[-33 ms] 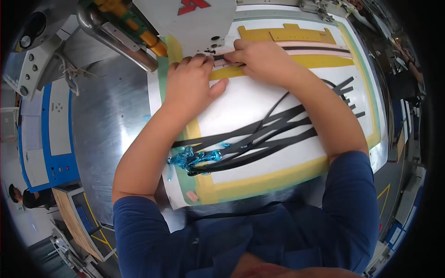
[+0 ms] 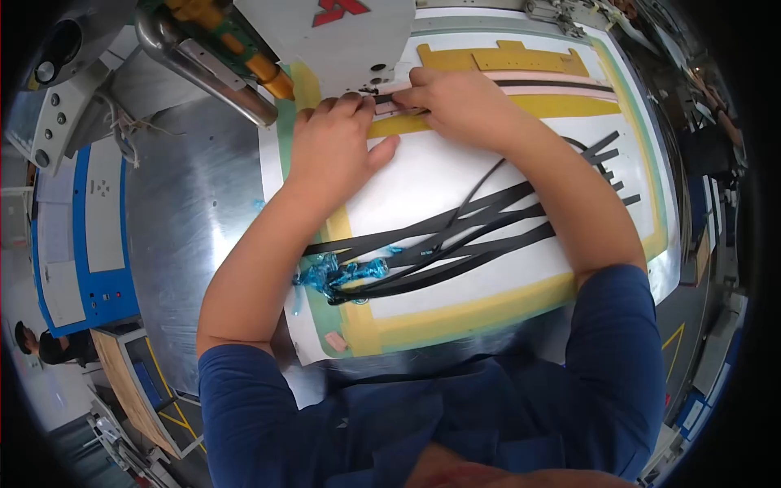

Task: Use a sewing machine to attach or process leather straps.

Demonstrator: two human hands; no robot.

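Note:
My left hand (image 2: pixel 335 145) lies palm down at the far left part of a white board (image 2: pixel 415 180). Its fingers are bent, with the tips by the near end of a black strip (image 2: pixel 553 85), and the thumb sticks out to the side. To its right, my right hand (image 2: pixel 464 106) pinches the same black strip between thumb and forefinger. Pale pink bands edge the strip on both sides. Nearer to me, several loose black straps (image 2: pixel 488 213) lie across the board, their left ends bunched in crinkled blue plastic film (image 2: pixel 325 272).
A grey machine head (image 2: pixel 342 41) stands just beyond my hands. At its left are a metal tube (image 2: pixel 220 85) and an orange rod (image 2: pixel 272 77). Yellow templates (image 2: pixel 529 61) lie on the board's far side. A steel tabletop (image 2: pixel 191 195) extends left, towards a blue-and-white cabinet (image 2: pixel 106 220).
The loose straps and the blue film have shifted very slightly away from me. Both hands keep nearly the same place and grip.

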